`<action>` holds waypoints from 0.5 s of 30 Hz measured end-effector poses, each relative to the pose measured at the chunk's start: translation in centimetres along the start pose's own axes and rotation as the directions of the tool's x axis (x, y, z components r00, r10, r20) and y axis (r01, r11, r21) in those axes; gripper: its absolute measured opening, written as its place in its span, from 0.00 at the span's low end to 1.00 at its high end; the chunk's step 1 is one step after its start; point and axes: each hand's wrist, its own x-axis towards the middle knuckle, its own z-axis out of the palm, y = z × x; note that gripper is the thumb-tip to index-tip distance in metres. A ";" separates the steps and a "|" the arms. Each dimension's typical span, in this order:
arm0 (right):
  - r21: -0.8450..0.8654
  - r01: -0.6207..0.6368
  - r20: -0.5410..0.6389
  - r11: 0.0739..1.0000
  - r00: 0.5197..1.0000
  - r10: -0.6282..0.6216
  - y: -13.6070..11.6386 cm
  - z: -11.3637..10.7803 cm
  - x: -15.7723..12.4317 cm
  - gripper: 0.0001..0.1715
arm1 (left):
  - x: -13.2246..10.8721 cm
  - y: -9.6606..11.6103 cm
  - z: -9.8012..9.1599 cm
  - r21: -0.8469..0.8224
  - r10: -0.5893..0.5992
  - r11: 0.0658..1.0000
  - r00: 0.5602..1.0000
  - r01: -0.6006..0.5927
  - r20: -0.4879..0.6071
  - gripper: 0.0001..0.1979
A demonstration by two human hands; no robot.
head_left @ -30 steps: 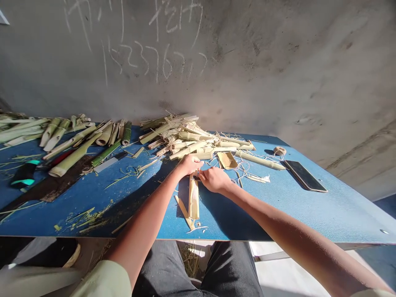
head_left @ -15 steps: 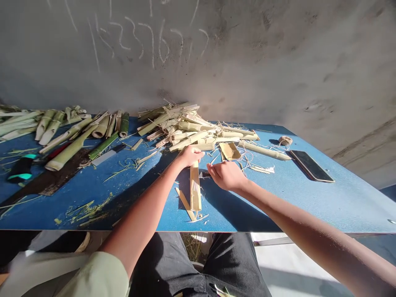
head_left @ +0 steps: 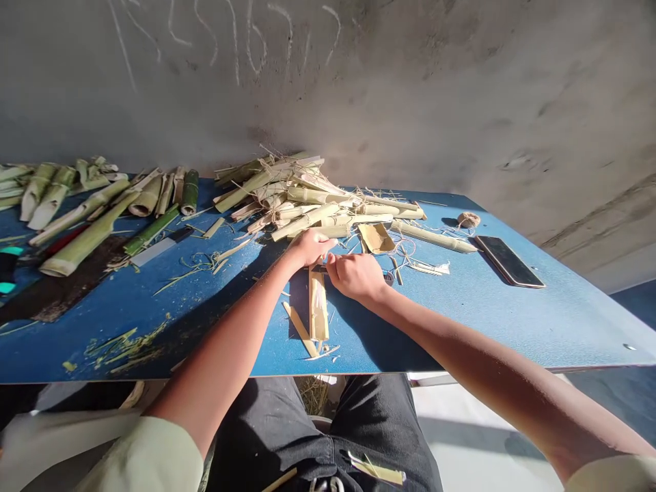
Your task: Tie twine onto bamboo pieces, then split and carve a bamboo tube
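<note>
Along the near edge of the blue tabletop (head_left: 461, 321), seen from the head camera, a split bamboo slat (head_left: 318, 304) lies flat and serves as the reference point for this report. The left hand (head_left: 307, 247) and right hand (head_left: 356, 277) sit at its far end, fingers curled and closed toward each other. Each grip appears closed, but whether either pinches the slat or a smaller object cannot be told. A small dark sliver (head_left: 318, 268), possibly a blade, shows between the hands at the slat's far end. A narrow bamboo strip (head_left: 300, 329) lies just beside the slat. Beyond the slat is a heap of cut bamboo (head_left: 292, 198). Far to its right are a ball of twine (head_left: 468, 219) and a smartphone (head_left: 508, 262); far to its left lies a dark-bladed saw (head_left: 66, 294), though its type is uncertain.

Risks, as judged: if the sliver is a blade, a slip under pressure could cut the fingers on either side of it. The slat is unclamped on a smooth surface and could skid or split. Shadow from the arms reduces visibility. The slat's near end is close to the tabletop edge, so a knock could send it off.
</note>
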 end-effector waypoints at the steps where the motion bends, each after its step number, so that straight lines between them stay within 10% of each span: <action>1: 0.002 -0.004 0.009 1.000 1.000 0.004 0.0 0.0 0.0 0.36 | 0.0 0.0 0.0 0.009 -0.002 1.000 1.000 0.002 -0.004 0.25; 15: 0.002 0.062 0.209 0.998 0.976 -0.061 0.3 -1.2 0.1 0.34 | 0.6 -1.2 0.0 0.096 0.018 0.995 0.999 -0.014 -0.049 0.18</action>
